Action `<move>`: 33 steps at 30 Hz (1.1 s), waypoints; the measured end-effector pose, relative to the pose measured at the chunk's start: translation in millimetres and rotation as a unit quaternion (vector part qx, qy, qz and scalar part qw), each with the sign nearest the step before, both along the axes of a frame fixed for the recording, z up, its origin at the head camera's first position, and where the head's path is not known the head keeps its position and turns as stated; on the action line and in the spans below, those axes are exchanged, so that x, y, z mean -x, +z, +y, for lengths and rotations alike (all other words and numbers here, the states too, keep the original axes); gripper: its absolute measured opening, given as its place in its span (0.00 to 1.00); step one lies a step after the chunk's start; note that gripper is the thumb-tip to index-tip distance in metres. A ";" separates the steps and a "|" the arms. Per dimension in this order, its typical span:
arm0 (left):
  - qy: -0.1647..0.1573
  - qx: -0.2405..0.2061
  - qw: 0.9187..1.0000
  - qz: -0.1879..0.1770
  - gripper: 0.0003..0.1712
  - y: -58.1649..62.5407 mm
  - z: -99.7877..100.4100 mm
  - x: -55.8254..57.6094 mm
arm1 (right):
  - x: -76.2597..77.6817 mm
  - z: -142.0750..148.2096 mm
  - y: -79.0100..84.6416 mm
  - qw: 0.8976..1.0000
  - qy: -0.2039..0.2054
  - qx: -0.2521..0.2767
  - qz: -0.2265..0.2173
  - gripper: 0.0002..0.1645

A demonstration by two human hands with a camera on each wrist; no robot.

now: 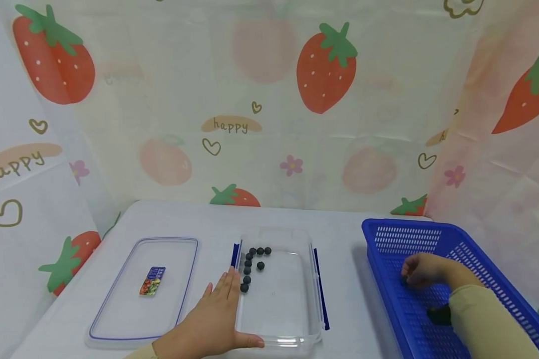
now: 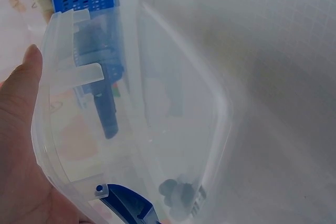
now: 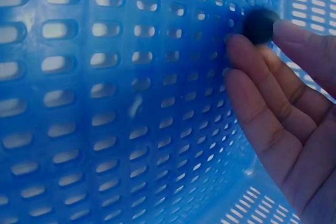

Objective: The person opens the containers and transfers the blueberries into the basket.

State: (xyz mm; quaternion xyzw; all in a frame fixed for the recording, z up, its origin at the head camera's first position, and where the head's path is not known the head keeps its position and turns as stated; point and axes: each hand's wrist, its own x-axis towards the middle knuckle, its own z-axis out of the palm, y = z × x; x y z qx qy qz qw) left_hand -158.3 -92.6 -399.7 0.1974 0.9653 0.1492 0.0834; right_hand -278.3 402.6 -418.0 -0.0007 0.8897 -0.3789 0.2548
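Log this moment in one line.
left hand: touches clear plastic box; right hand: pinches dark ball inside blue perforated basket; box: dark balls inside; clear lid: left of box

The right-wrist view blurs the dark ball (image 3: 258, 26) and crops the basket (image 3: 123, 72).

A white-covered table (image 1: 343, 284) stands in a small booth-like corner, closed in at the back and on both sides by creased, printed sheeting (image 1: 170, 85). Red strawberries (image 1: 326, 72), pink flowers (image 1: 291, 165), outlined hearts and the word "happy" (image 1: 231, 124) decorate the pale panels. A clear latch-sided box (image 1: 280, 304), its blue-rimmed lid (image 1: 126, 314) and a slotted blue basket (image 1: 379, 281) lend the tabletop a household look; whether a home or a studio lies beyond the sheeting cannot be told.
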 end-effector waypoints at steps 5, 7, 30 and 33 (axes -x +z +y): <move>0.001 0.000 1.000 -0.003 0.77 -1.1 -0.4 1.2 | 1.0 5.9 5.5 1.000 0.000 0.018 -0.001 0.07; 0.001 0.003 1.000 -0.003 0.77 -1.5 -0.6 2.0 | 1.6 9.8 9.0 1.000 0.004 0.031 0.006 0.09; 0.001 0.011 1.000 -0.004 0.77 -3.4 -0.9 3.4 | 8.9 -7.6 81.1 0.975 0.096 0.154 0.128 0.17; 0.000 0.016 1.000 -0.002 0.77 -2.6 -0.5 3.3 | 13.9 -24.5 90.2 0.968 0.120 0.172 0.138 0.14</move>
